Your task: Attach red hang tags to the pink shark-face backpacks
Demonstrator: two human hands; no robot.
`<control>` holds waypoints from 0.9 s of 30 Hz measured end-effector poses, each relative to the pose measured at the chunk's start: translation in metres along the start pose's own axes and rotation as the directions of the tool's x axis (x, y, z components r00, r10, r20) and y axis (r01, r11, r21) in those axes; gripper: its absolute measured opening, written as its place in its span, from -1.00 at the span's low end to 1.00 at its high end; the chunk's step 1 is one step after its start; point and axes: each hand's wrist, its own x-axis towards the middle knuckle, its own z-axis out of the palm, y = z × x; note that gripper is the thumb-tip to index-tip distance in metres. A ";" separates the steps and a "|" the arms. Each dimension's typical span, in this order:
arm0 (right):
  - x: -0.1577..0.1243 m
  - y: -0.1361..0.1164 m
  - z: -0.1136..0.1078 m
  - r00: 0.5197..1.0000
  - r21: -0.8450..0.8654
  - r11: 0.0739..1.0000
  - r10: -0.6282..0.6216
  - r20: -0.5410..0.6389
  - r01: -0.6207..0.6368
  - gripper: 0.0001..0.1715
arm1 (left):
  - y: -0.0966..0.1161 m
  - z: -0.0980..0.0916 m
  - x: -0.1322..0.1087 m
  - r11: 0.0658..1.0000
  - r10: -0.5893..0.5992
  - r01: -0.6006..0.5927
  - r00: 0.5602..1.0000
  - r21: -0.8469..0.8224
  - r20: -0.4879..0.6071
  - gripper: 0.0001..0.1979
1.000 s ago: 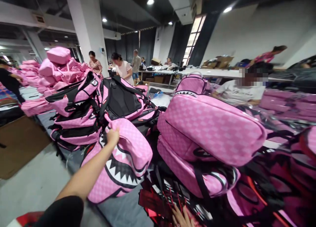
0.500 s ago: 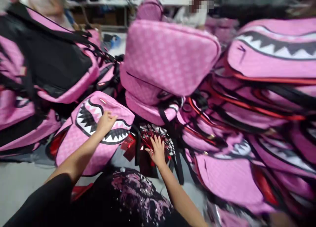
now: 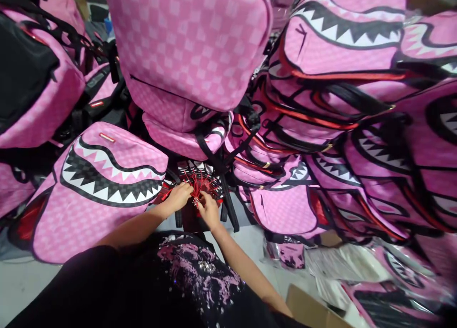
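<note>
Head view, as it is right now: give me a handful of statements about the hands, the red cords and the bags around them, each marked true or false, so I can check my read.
1. The left hand and the right hand are both at the red cords. True.
2. The backpack on the left shows a printed mouth with white teeth. True.
3. The left hand is gripping the backpack on the left. False: it is at the red cords.
4. A cardboard box shows at the lower right edge. True.
5. The big bag straight beyond the hands is solid black. False: it is a pink checkered backpack.
</note>
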 end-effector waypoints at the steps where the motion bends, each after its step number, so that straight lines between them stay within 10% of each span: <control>1: 0.003 0.001 -0.001 0.999 0.017 0.999 -0.028 0.033 0.027 -0.57 | 0.000 0.001 0.001 0.999 0.003 -0.003 1.000 0.037 0.004 -0.82; 13: 0.032 0.025 -0.048 0.967 0.063 0.979 -0.202 0.153 0.194 -0.74 | 0.045 0.012 0.020 0.943 0.056 -0.057 0.998 0.329 0.010 -0.78; 19: 0.032 0.029 -0.061 0.989 0.088 0.994 -0.070 0.133 0.059 -0.78 | 0.021 0.000 0.021 0.933 0.007 0.017 0.998 0.360 -0.067 -0.77; 27: 0.023 0.038 -0.078 0.981 0.305 0.936 0.139 0.132 -0.174 -0.53 | 0.016 -0.010 0.036 0.988 -0.147 0.121 0.927 -0.097 -0.346 -0.80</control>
